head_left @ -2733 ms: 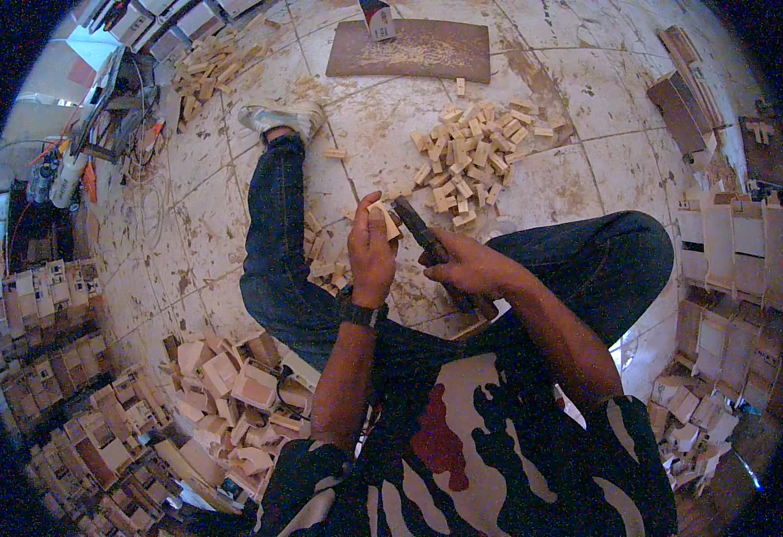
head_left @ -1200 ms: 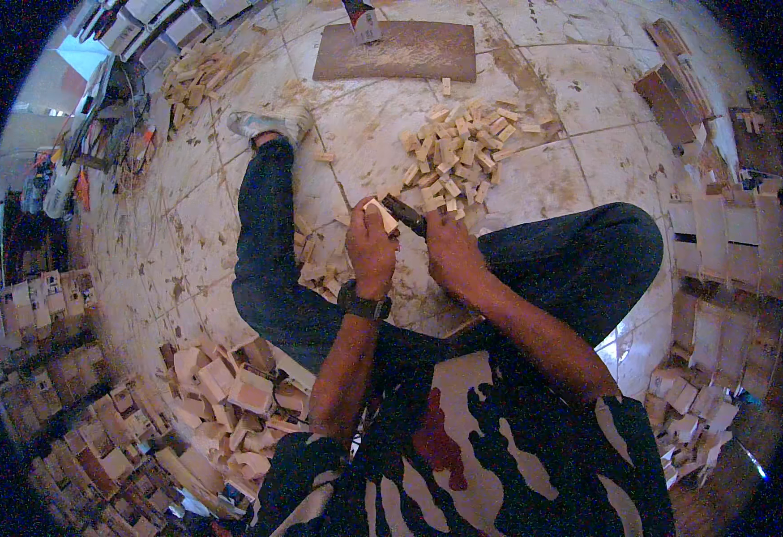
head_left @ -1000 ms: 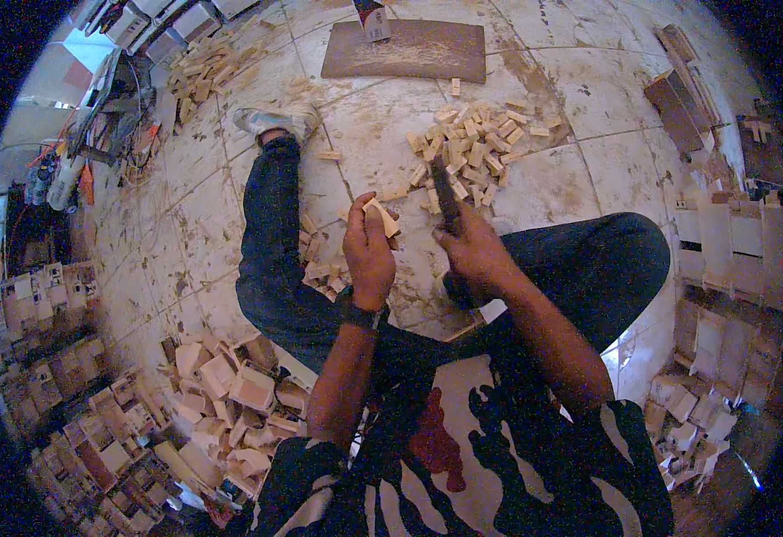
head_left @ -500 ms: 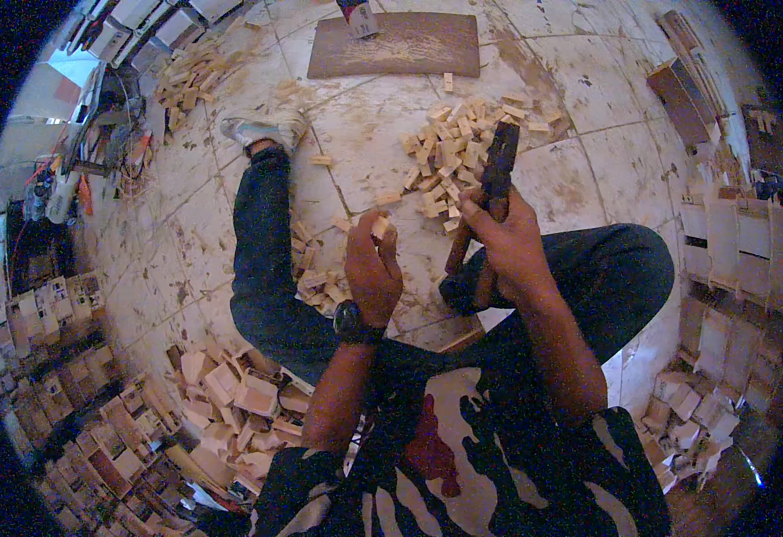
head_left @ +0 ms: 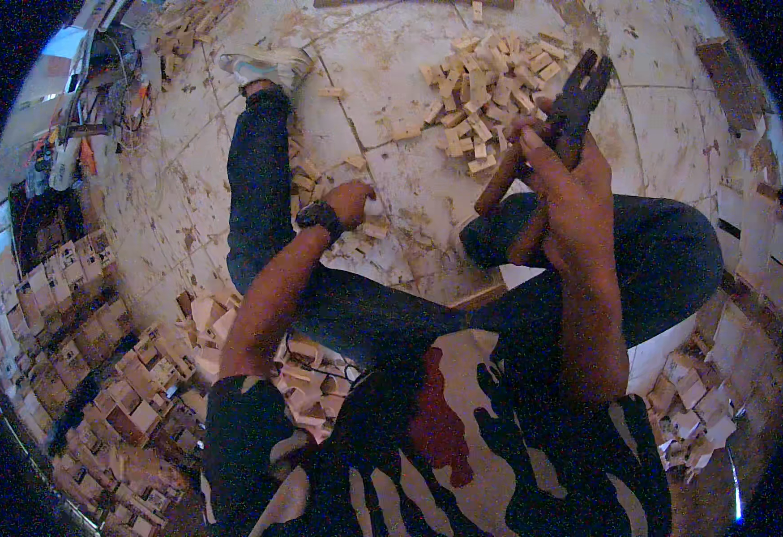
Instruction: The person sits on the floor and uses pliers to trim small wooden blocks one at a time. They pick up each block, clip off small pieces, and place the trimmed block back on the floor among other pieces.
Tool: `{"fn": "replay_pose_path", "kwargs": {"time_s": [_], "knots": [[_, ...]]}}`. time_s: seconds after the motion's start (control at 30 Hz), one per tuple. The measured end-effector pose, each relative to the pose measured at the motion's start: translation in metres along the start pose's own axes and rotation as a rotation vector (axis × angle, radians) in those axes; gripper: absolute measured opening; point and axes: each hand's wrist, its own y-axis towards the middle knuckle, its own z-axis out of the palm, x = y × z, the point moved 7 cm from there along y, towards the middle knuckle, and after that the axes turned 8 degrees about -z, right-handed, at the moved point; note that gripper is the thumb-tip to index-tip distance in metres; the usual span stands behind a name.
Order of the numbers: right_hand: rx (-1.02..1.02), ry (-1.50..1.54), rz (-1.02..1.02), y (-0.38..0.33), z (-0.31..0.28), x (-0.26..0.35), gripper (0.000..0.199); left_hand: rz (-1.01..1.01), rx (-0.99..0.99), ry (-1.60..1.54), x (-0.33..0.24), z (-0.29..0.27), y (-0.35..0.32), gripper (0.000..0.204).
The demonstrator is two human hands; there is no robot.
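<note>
My right grip [head_left: 577, 201] was clamped on the pliers [head_left: 573, 115], jaws pointing away from me (safest so). My left grip [head_left: 348, 204] hung by small wooden blocks [head_left: 309, 170] on the floor [head_left: 400, 192]; whether it pinched one I couldn't tell, but a light hold suited them.

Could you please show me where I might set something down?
Bare, stained floor shows between the left trouser leg and the stacked wood, and right of the block pile. Crowded: the pile itself and the loose blocks by the left hand.
</note>
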Motion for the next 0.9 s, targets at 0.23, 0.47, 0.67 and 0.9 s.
{"fn": "replay_pose_path", "kwargs": {"time_s": [0.23, 0.47, 0.67, 0.9], "knots": [[0.067, -0.106, 0.018, -0.001, 0.011, -0.002, 0.041, 0.107, 0.121, 0.235, -0.009, 0.071, -0.009, 0.037], [0.051, -0.103, -0.006, 0.002, 0.010, -0.003, 0.038, 0.010, 0.150, 0.088, 0.007, 0.079, 0.004, 0.040], [0.124, -0.321, 0.061, -0.001, 0.012, -0.017, 0.031, -0.334, -0.217, -1.060, 0.004, 0.001, 0.005, 0.036], [0.567, -0.546, 0.147, -0.031, 0.053, -0.067, 0.035, -0.048, -0.707, -1.225, -0.052, -0.105, -0.058, 0.026]]}}
